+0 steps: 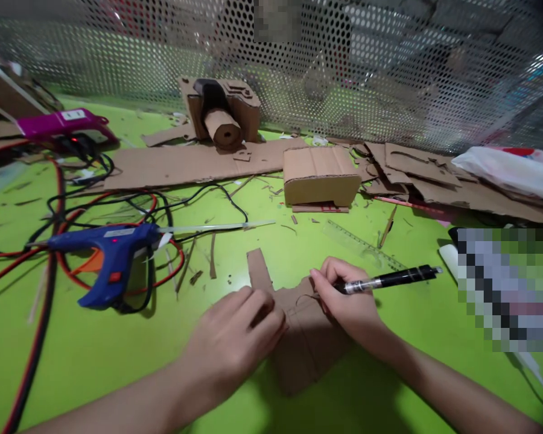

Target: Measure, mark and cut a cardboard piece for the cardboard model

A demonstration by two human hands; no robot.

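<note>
In the head view a piece of brown cardboard (pixel 298 343) with pencil-like lines and a narrow arm at its upper left lies low in the middle. My left hand (pixel 239 331) is closed at its left side, fingers curled down onto it; the fingertips are partly hidden. At the upper right edge of the piece, my right hand (pixel 348 301) has thumb and fingers pressed together on the cardboard. A black pen (pixel 389 278) is held in that same hand, its clip end pointing right.
A blue glue gun (pixel 117 253) with tangled cords lies left. Behind are a cardboard camera model (pixel 228 111), a small cardboard box (pixel 321 178) and a purple power strip (pixel 67 128). A clear ruler (pixel 364 244), a pencil (pixel 388 228) and cardboard scraps (pixel 416 169) lie right. Perforated mesh (pixel 326 78) borders the table.
</note>
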